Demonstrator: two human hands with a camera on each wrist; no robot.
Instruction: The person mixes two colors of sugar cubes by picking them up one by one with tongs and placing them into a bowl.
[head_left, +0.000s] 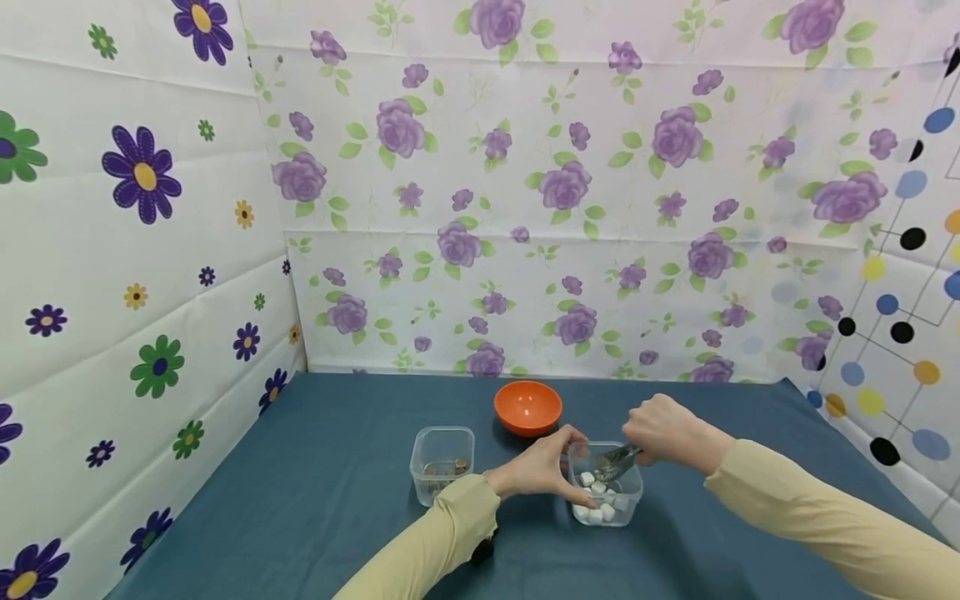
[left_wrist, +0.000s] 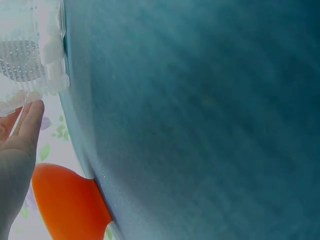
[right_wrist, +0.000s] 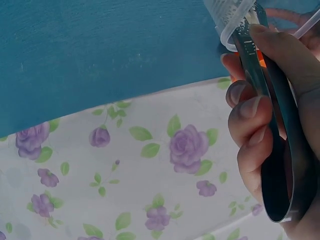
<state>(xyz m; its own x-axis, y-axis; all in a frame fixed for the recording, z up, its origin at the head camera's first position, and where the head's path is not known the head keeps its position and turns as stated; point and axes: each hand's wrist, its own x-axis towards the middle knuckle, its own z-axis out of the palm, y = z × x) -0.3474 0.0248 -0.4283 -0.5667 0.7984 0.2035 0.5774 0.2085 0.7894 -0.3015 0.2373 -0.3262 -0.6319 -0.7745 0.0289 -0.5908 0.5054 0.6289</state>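
In the head view a clear plastic container (head_left: 633, 498) stands on the table with several white, marshmallow-like pieces (head_left: 587, 479) inside. My left hand (head_left: 536, 468) holds it from the left, thumb on the near side and fingers on the far side. Metal tongs (head_left: 617, 461) reach down into the container, their perforated head among the white pieces. My right hand (head_left: 666, 429) grips the tongs from above; the right wrist view shows its fingers curled round the tongs' arms (right_wrist: 275, 200). Whether the tongs pinch a piece I cannot tell.
An orange bowl (head_left: 528, 407) sits behind the left hand. Left of it is a second clear container (head_left: 442, 437) with small brown pieces (head_left: 459, 467), partly covered by my left sleeve. Floral sheets (head_left: 450, 167) hang behind the blue-covered table (head_left: 337, 483).
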